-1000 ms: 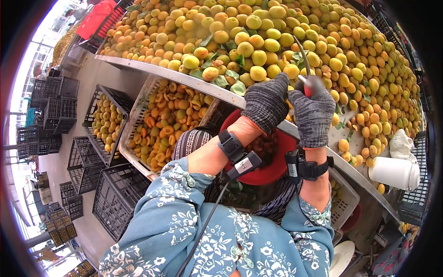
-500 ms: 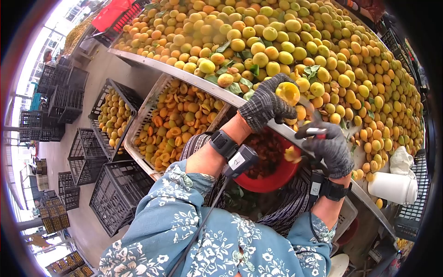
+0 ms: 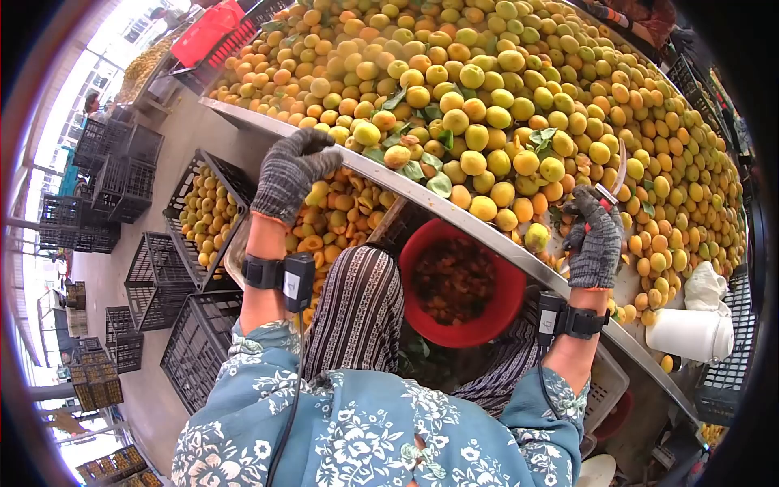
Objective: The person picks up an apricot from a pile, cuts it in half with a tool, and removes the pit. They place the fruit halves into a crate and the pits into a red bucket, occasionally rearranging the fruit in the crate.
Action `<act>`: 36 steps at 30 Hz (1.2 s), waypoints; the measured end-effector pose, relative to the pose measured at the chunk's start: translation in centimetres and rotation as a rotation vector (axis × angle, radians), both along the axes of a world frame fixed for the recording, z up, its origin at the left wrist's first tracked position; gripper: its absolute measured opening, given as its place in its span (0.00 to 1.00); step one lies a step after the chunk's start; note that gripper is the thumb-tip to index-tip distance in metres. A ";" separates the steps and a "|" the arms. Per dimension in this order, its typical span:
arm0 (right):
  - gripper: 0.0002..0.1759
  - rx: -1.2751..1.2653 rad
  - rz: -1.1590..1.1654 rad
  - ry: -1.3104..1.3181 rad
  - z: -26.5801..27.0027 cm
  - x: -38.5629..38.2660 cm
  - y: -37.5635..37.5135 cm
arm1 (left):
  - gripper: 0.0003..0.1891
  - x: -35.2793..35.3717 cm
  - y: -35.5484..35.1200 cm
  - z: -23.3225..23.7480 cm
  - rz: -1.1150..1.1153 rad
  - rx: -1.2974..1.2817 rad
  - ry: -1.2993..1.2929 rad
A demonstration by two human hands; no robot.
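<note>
My left hand [image 3: 296, 174], in a grey knit glove, hangs over the crate of cut fruit [image 3: 333, 215]; its fingers are bent, and whether they hold anything is hidden. My right hand [image 3: 595, 239], gloved too, is wrapped round the handle of a small curved knife [image 3: 621, 170], blade pointing up over the pile. Yellow-orange fruit [image 3: 477, 134] with some green leaves is heaped on the metal-edged table [image 3: 438, 203]. A red bowl [image 3: 466, 334] with dark scraps [image 3: 454, 280] sits below the table edge, between my knees.
Black crates stand on the floor at left, one holding whole fruit [image 3: 207, 211]. A white container [image 3: 690, 334] with a pale cloth [image 3: 706, 288] is at the right. A red crate [image 3: 207, 36] stands at the upper left. Part of another person [image 3: 649, 20] shows at the upper right.
My left hand has moved left from the table edge to above the crate, and the cut fruit it held no longer shows there. My right hand has moved up slightly with the knife.
</note>
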State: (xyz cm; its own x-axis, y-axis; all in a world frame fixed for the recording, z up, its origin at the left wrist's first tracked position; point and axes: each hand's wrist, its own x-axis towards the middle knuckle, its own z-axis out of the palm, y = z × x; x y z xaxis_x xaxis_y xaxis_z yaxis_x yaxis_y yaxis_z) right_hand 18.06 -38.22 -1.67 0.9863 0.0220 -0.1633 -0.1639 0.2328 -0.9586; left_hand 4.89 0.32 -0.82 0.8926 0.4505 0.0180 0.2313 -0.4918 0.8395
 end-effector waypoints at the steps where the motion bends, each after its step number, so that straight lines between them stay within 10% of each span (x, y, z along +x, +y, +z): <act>1: 0.14 0.003 0.003 0.001 0.0 0.0 0.2 | 0.10 0.8 -1.3 0.9 -0.015 -0.044 -0.098; 6: 0.16 -0.100 0.036 0.008 -0.4 0.2 0.8 | 0.05 8.8 -9.4 -1.5 -0.297 -0.217 -0.254; 14: 0.15 -0.130 -0.018 0.027 -0.1 -0.3 1.5 | 0.15 16.9 -15.3 -3.7 -0.437 1.052 -0.095; 36: 0.14 -0.108 0.007 -0.019 -0.8 -0.3 0.5 | 0.19 21.9 -17.3 -5.9 -0.309 1.207 0.118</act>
